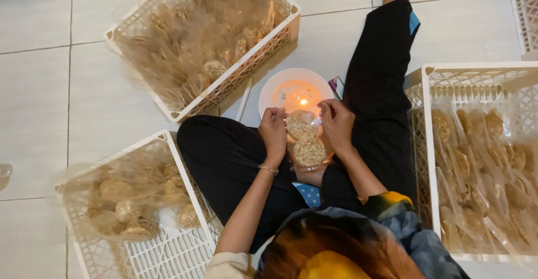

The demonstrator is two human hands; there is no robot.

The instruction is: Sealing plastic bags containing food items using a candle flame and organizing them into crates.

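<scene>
1. Left hand (274,130): fingers curled closed, pinching the left edge of a clear plastic packet (305,139) of round crackers. Thin bracelet (269,169) on that wrist.
2. Right hand (337,123): fingers also closed, thumb and fingertips nipping the packet's top right edge. Both grips tight on the film, no visible gap.
3. Packet holds two pale, lacy round crackers stacked one above the other. It sits between the two hands, over the person's lap, upright-ish, top end toward the flame.
4. Just beyond the packet's top: a white plate (269,88) on the floor with a small lit candle flame (303,102). The packet's top edge is near the flame; can't tell if it touches.
5. Person sits on a pale tiled floor (39,88), black trousers (224,155), legs folded around the plate.
6. Three white lattice plastic crates around the person:
   - far-left crate (174,113), tilted, piled with filled cracker packets;
   - near-left crate (168,251), partly filled with packets in loose film;
   - right-side crate (428,144), packed with rows of packets.
7. Small dark flat object (337,85) lies just right of the plate, against the leg; can't identify it.
</scene>
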